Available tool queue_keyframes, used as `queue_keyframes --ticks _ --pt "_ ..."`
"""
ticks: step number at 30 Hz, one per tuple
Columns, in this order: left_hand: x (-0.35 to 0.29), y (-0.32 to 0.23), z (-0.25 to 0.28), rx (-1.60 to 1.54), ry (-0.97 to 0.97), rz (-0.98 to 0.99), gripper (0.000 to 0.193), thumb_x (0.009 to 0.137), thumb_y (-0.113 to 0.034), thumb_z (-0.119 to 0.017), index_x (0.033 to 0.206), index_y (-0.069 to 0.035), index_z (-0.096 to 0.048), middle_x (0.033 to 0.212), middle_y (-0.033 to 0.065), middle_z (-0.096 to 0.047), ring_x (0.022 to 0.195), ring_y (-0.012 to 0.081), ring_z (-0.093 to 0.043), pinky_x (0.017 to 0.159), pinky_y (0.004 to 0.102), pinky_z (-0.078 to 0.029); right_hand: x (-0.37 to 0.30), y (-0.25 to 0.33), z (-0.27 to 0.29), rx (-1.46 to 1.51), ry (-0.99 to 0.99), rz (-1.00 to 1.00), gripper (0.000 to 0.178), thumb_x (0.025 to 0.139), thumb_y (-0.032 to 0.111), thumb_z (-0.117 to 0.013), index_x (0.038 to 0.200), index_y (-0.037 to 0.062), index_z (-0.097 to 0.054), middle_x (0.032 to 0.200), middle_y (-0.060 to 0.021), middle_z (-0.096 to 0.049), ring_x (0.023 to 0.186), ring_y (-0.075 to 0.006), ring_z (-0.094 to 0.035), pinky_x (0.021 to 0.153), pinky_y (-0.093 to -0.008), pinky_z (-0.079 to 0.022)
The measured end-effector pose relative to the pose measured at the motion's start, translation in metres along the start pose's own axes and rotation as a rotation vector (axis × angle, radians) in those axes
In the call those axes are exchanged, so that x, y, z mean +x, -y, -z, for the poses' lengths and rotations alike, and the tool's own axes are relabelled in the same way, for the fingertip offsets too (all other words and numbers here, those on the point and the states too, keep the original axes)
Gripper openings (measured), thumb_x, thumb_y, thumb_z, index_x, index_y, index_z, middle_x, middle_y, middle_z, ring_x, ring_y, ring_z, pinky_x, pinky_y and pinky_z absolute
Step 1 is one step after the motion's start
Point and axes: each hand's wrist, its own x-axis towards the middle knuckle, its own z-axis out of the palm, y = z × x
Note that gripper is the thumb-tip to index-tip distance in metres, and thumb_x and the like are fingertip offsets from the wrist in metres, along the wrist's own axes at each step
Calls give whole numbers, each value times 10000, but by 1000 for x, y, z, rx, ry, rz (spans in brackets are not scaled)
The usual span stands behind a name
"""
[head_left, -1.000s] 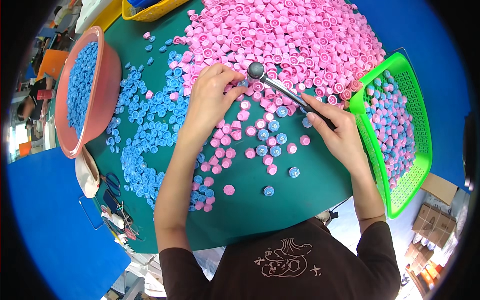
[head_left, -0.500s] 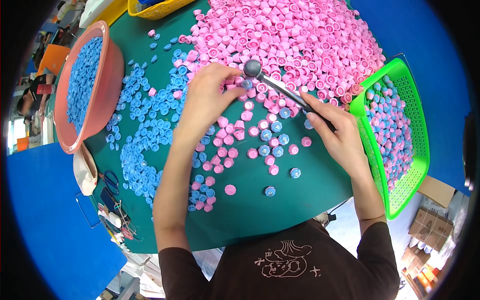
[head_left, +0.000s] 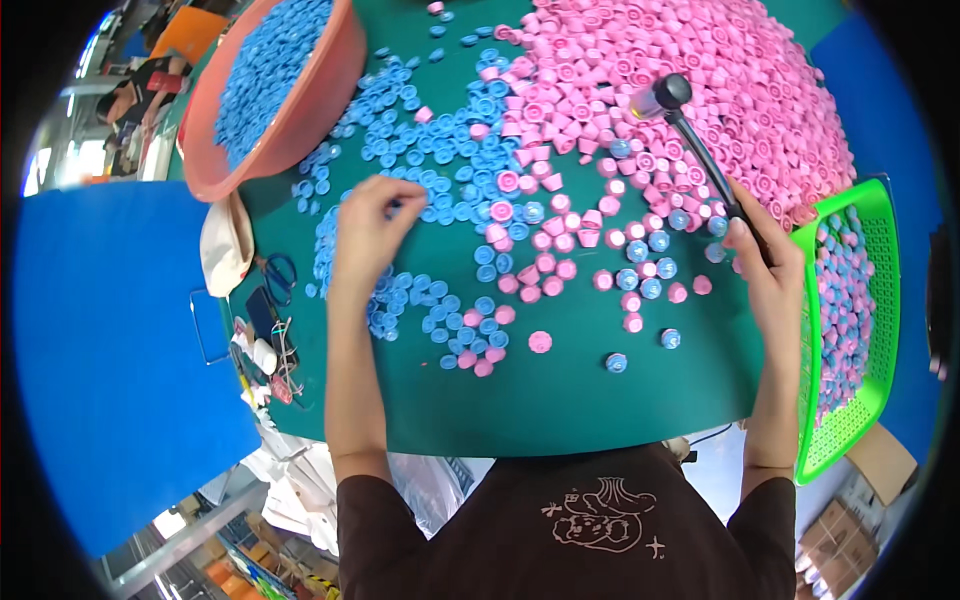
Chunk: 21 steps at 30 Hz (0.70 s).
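Note:
A hammer [head_left: 704, 158] with a rounded dark head and black grip is in my right hand [head_left: 768, 255], fingers wrapped round the handle. Its head hangs over the edge of a big heap of small pink cup-shaped plastic pieces [head_left: 600, 62]. My left hand [head_left: 368, 222] is over the scattered small blue caps [head_left: 445, 150], thumb and fingertips pinched together. What they hold, if anything, is hidden. Between my hands stand loose pink pieces and several with blue tops [head_left: 638, 252] on the green table [head_left: 450, 405].
A salmon-pink basin [head_left: 345, 75] full of blue caps stands at the far left. At the right, a bright green basket [head_left: 808, 330] holds mixed pink and blue pieces. Blue-handled scissors [head_left: 280, 280], a cloth pouch [head_left: 226, 245] and a dark phone-like object [head_left: 262, 312] lie along the left edge.
My left hand has left the pink pieces by the hammer head and moved left over the blue caps. The hammer has lifted away from the blue-topped piece. The whole view has shifted.

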Motion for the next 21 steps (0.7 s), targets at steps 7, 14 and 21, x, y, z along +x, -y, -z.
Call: queue_keyframes --ticks 7,14,21 --pt "-5 -10 -14 -12 54 -67 146 796 -103 -735 928 -44 -719 872 81 -667 831 253 -616 768 365 -484 -7 4 -5 -54 37 -35 368 957 124 -622 1324 85 -619 856 25 -642 709 -36 -513 610 -196 -410" --pt "-20 -23 -11 86 81 -311 170 759 -46 -762 921 -38 -709 892 78 -666 841 249 -619 774 339 -490 -15 -1 -2 -88 10 11 370 950 120 -636 1318 80 -622 889 1 -673 705 -35 -516 607 -201 -412" --pt "-29 -28 -19 -23 105 -147 198 760 -59 -773 945 -39 -704 893 79 -664 775 215 -606 709 328 -494 -18 -9 1 -62 17 54 364 945 102 -634 1304 43 -620 1081 -72 -714 905 -84 -622 801 -242 -495"
